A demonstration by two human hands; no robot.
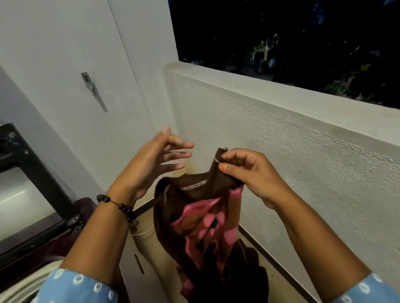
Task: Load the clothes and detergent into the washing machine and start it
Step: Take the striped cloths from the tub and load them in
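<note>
I observe the right hand [249,172] pinching the brown and pink garment [197,221] by 1 seam, likely to shake it out. The left hand [149,162] is spread, empty. The washing machine [27,225] stands open, near left.

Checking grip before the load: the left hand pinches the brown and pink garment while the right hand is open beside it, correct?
No, swapped. In the head view the right hand pinches the brown and pink garment; the left hand is open beside it.

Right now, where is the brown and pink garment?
Centre of the head view: the brown and pink garment hangs from the right hand, right of the open left hand.
</note>
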